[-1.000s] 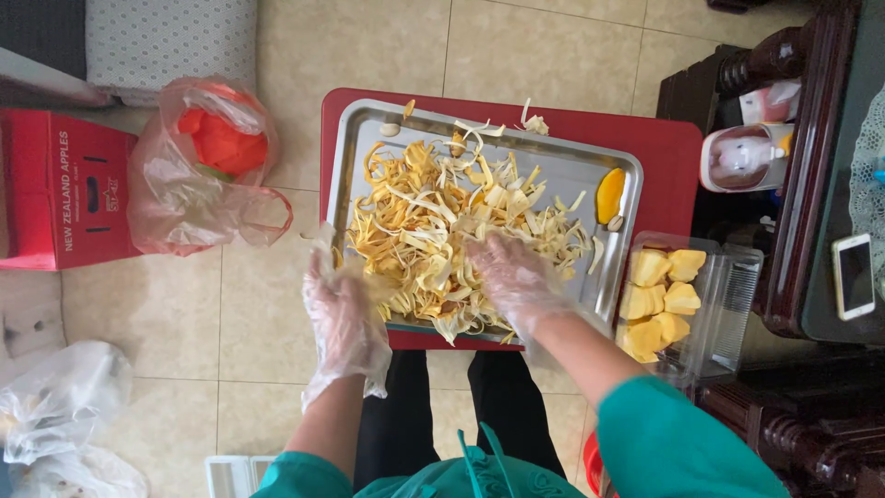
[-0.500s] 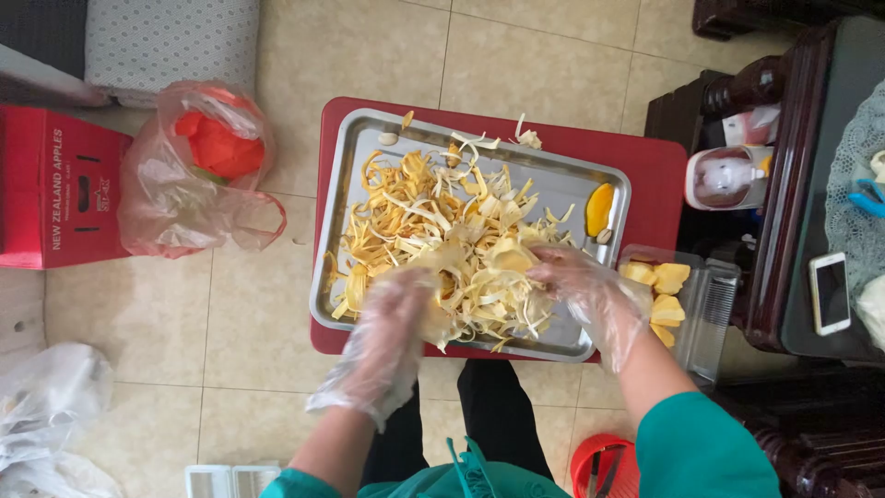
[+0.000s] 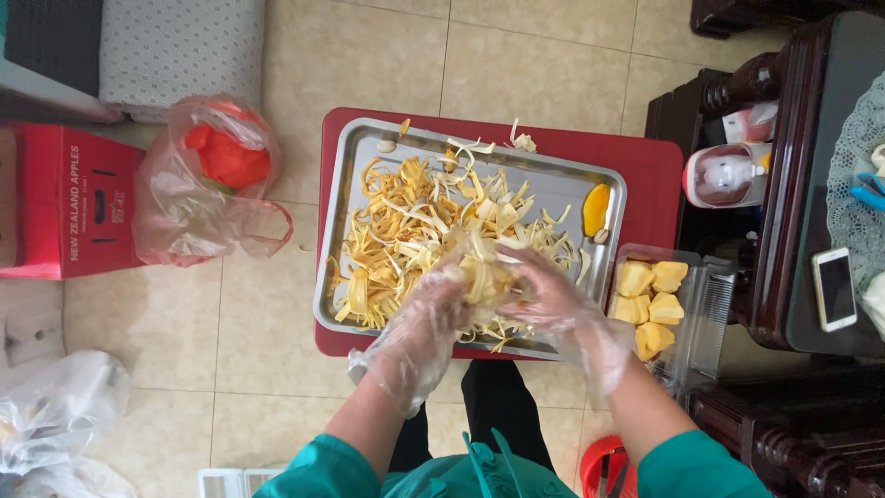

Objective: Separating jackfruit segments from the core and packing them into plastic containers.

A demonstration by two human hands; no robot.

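We cup our 2 plastic-gloved hands, left hand and right hand, closed around a clump of light, limp, slippery pale-yellow fruit strips, best scooped from underneath above the metal tray.

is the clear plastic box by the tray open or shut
Open: the clear box beside the tray shows its yellow fruit chunks uncovered, its lid lying flat alongside.
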